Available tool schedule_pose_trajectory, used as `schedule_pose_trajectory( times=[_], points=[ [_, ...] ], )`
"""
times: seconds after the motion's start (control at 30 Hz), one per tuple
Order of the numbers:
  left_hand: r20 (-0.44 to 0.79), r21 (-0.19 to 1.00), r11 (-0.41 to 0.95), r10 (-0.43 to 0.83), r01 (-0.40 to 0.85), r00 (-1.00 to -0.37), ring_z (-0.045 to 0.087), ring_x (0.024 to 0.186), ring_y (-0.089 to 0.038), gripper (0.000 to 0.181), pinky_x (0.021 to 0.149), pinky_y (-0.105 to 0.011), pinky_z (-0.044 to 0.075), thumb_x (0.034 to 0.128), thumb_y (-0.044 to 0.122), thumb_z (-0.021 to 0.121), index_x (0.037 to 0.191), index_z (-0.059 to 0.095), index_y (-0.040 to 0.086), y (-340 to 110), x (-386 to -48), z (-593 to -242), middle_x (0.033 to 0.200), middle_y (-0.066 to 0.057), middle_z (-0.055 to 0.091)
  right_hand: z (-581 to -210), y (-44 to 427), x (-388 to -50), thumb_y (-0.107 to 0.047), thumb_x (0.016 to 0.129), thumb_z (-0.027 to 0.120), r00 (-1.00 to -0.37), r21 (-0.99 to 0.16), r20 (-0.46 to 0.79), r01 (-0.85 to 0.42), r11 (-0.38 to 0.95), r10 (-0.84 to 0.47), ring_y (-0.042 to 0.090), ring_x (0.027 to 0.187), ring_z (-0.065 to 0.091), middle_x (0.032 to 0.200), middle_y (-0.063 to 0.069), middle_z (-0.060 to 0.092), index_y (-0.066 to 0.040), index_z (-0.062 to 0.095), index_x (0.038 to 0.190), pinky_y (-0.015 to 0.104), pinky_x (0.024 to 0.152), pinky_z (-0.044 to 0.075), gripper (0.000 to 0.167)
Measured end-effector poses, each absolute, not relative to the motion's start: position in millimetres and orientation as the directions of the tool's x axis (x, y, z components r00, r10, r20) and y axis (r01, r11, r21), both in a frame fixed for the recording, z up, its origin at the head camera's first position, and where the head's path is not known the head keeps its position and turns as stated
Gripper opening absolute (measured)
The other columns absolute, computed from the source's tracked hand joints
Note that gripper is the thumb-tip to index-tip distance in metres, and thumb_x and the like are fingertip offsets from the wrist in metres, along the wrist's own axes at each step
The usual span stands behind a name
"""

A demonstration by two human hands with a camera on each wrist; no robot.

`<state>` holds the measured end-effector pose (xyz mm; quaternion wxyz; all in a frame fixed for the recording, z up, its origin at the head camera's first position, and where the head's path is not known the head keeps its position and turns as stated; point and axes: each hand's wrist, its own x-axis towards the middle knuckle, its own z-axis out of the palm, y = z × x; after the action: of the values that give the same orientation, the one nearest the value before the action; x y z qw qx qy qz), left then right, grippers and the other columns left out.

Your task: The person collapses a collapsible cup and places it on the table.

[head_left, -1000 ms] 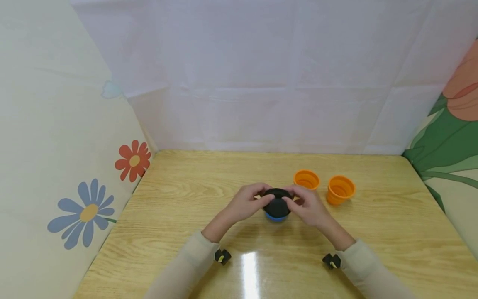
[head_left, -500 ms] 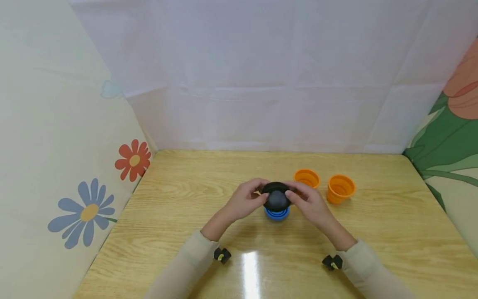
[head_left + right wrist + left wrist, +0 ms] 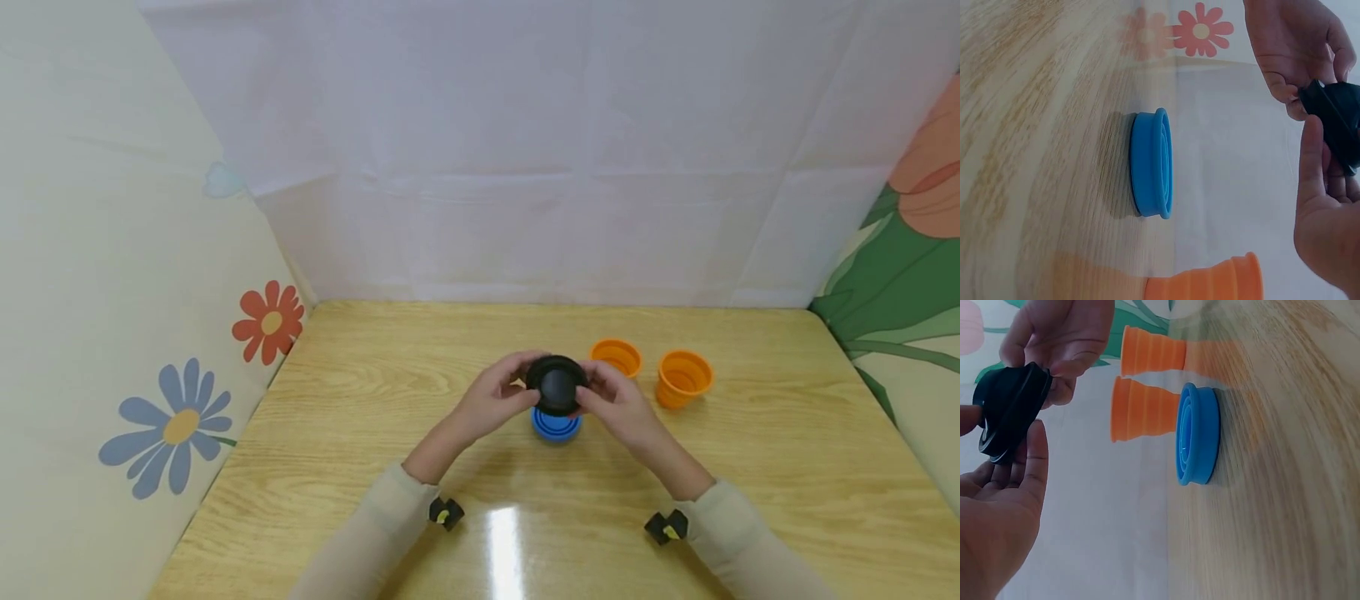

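Observation:
Both hands hold a black collapsible cup (image 3: 557, 385) above the table, partly folded, its base facing the head camera. My left hand (image 3: 492, 402) grips its left side, thumb on the base and fingers behind the rim. On the other side my right hand (image 3: 617, 408) pinches it in the same way; in the left wrist view that hand (image 3: 1075, 334) is at the top beside the black cup (image 3: 1010, 412). Below and nearer the person, a flattened blue collapsible cup (image 3: 556, 427) lies on the table, apart from both hands. Its concentric rings show in the head view.
Two orange collapsible cups stand unfolded behind and to the right: one orange cup (image 3: 617, 357) partly hidden by my right hand, another orange cup (image 3: 684, 379) farther right. The wooden table (image 3: 390, 358) meets a pale cloth (image 3: 465, 242) at the back.
The black cup has been raised slightly away from the blue cup and tilted, so its base now shows as a flat disc. More of the blue cup is uncovered. The orange cups stay put.

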<state>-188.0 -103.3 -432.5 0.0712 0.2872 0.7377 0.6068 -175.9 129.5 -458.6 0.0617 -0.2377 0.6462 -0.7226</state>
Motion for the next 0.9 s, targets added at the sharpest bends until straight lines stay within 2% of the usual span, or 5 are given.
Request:
schedule_pose_trajectory(
  times=[0.13,0.23,0.4,0.53,0.9],
  points=[
    [0.251,0.937,0.079,0.528,0.341,-0.811,0.057,0.104,-0.017,0.052,0.088,-0.023,0.055,0.0954,-0.006,0.062,0.145,0.046,-0.005,-102.6,-188.2,-432.2,0.123,-0.025,0.060,-456.5,127.3,-174.9,0.000,0.102,0.054,-0.909,-0.974,0.225,-0.199,-0.110,-0.350,0.013,0.088,0.066,0.112,0.010,0.063,0.014,0.049,0.133,0.028,0.077,0.061,0.034],
    [0.257,0.929,0.104,0.510,0.355,-0.821,0.056,0.104,-0.016,0.050,0.085,-0.022,0.055,0.0965,-0.005,0.062,0.145,0.047,-0.005,-101.6,-188.0,-432.2,0.122,-0.023,0.060,-455.1,125.5,-174.3,-0.002,0.102,0.056,-0.922,-0.978,0.209,-0.193,-0.083,-0.325,0.012,0.093,0.065,0.116,0.017,0.062,0.012,0.050,0.135,0.026,0.081,0.060,0.036],
    [0.281,0.918,0.130,0.453,0.375,-0.846,0.056,0.104,-0.016,0.049,0.078,-0.023,0.054,0.0968,-0.004,0.060,0.144,0.048,-0.004,-99.9,-187.5,-433.3,0.121,-0.023,0.060,-453.7,123.8,-173.6,-0.005,0.101,0.060,-0.921,-0.982,0.186,-0.164,-0.093,-0.341,0.006,0.109,0.061,0.138,0.029,0.053,0.008,0.044,0.145,0.021,0.092,0.054,0.048],
    [0.261,0.930,0.128,0.425,0.343,-0.867,0.056,0.103,-0.017,0.050,0.081,-0.023,0.054,0.0964,-0.003,0.060,0.145,0.047,-0.004,-98.8,-187.5,-435.2,0.119,-0.023,0.060,-454.9,123.1,-174.0,-0.004,0.100,0.062,-0.910,-0.984,0.163,-0.121,-0.131,-0.380,0.004,0.119,0.058,0.149,0.031,0.043,0.007,0.035,0.151,0.022,0.096,0.053,0.059],
    [0.210,0.955,0.088,0.479,0.284,-0.853,0.055,0.102,-0.016,0.061,0.079,-0.022,0.054,0.0940,-0.005,0.065,0.149,0.040,-0.001,-97.3,-188.6,-438.6,0.120,-0.022,0.055,-457.6,121.1,-175.9,-0.003,0.099,0.062,-0.922,-0.984,0.141,-0.092,-0.152,-0.359,0.009,0.115,0.061,0.144,0.029,0.048,0.005,0.038,0.149,0.024,0.093,0.056,0.056]
  ],
)
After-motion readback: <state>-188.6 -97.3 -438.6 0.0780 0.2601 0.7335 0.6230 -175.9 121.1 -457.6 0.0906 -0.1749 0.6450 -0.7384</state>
